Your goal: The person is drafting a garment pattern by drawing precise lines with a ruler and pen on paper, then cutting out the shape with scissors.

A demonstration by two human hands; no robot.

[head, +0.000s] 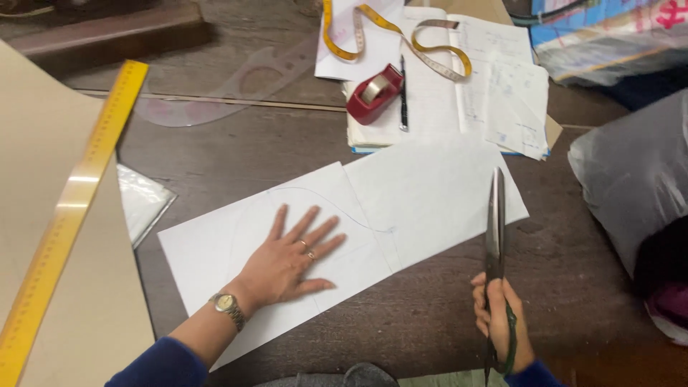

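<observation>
Left hand (287, 259) spread flat on white paper (401, 208), right hand (498, 319) gripping scissors (494, 222), grey plastic bag (634, 172) far right

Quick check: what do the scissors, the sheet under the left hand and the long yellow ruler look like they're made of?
Scissors: metal blades, dull grey sheen; dark green handle, probably plastic.
Sheet: thin white paper, lying flat, pencilled curve showing.
Ruler: glossy yellow with a glare streak; painted metal or plastic, unclear.

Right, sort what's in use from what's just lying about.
In use:
left hand flat on white paper sheet
right hand holding scissors

Lying about:
tape dispenser
measuring tape
pen
yellow ruler
clear curve template
</observation>
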